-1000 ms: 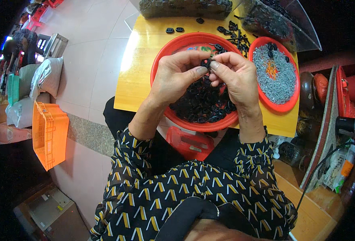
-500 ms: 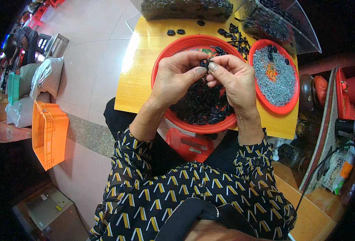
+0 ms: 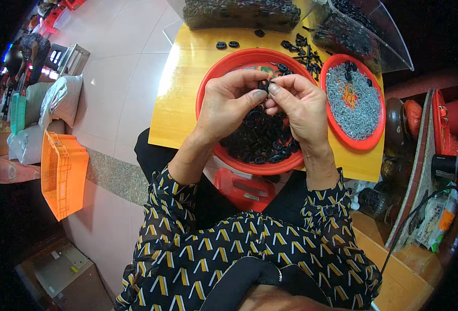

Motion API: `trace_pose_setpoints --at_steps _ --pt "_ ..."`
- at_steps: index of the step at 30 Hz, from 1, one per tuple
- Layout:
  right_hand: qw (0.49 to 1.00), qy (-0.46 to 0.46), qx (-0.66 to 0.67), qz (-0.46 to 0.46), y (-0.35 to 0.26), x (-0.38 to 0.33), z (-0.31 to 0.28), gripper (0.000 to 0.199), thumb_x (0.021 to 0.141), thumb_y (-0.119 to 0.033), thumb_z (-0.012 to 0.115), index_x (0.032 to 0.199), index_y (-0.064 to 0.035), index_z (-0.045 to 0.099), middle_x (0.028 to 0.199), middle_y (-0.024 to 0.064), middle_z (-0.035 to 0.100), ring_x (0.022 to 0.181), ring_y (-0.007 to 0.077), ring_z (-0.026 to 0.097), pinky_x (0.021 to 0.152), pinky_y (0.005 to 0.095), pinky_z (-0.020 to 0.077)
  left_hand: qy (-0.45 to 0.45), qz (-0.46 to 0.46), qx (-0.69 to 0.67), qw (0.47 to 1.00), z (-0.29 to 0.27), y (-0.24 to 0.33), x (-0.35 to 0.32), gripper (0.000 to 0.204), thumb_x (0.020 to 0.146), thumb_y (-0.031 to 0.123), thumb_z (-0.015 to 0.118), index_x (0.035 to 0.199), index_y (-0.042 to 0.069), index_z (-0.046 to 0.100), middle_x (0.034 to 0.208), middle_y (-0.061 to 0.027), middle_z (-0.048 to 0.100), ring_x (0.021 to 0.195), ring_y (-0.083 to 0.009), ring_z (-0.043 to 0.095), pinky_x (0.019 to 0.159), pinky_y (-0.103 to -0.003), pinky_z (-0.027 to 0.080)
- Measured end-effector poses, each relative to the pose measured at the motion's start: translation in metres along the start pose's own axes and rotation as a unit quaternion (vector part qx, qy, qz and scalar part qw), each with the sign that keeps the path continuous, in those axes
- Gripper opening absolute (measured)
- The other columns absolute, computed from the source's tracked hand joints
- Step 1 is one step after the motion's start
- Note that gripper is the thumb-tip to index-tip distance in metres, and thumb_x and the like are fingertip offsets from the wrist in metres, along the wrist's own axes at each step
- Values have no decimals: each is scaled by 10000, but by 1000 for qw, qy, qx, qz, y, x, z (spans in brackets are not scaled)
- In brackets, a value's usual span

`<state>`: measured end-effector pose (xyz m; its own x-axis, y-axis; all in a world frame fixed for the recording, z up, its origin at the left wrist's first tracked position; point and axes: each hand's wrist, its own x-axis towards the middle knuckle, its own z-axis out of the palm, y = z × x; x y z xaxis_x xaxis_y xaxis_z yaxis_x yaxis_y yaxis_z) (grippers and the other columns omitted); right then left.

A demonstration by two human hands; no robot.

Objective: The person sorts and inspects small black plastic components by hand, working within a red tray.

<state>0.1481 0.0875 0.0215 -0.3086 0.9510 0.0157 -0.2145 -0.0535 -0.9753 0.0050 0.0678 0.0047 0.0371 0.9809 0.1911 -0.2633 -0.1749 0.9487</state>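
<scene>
Over a round red basin (image 3: 206, 78), my two hands meet fingertip to fingertip. My left hand (image 3: 231, 101) pinches a small black plastic part (image 3: 263, 85) between thumb and fingers. Closed up against it from the other side is my right hand (image 3: 300, 101); whatever its fingertips hold is too small to make out. Many small black plastic pieces (image 3: 260, 137) lie heaped in the basin below. To the right, a red oval tray (image 3: 332, 120) holds a mass of silver screws (image 3: 361, 116), with a few orange bits and black pieces on top.
Clear bins of black parts (image 3: 242, 14) stand along the back of the yellow table (image 3: 169, 111). Loose black pieces (image 3: 306, 54) lie between bins and basin. An orange crate (image 3: 63, 176) and white sacks (image 3: 63, 101) are on the floor at left. Below the basin is a red plastic object (image 3: 242, 186).
My hands stay together over the basin, with only slight finger movement around the black part. The view has shifted a little.
</scene>
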Motion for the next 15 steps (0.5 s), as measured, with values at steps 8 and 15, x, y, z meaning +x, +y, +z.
trace_pose_setpoints --at_steps 8,15 --pt "1000 -21 -4 21 -3 2 -5 131 799 -65 567 883 34 576 748 65 595 622 97 582 536 196 497 -3 -6 21 1000 -3 2 -2 266 759 -56 549 1023 -22 550 822 -40 581 743 -80 542 667 -195 459" --pt "997 -55 29 47 -3 4 -16 166 768 -79 614 899 20 593 734 56 602 604 87 572 530 187 482 -15 16 17 1000 0 4 -2 277 754 -67 543 1028 -23 548 890 -64 592 809 -102 552 722 -222 462"
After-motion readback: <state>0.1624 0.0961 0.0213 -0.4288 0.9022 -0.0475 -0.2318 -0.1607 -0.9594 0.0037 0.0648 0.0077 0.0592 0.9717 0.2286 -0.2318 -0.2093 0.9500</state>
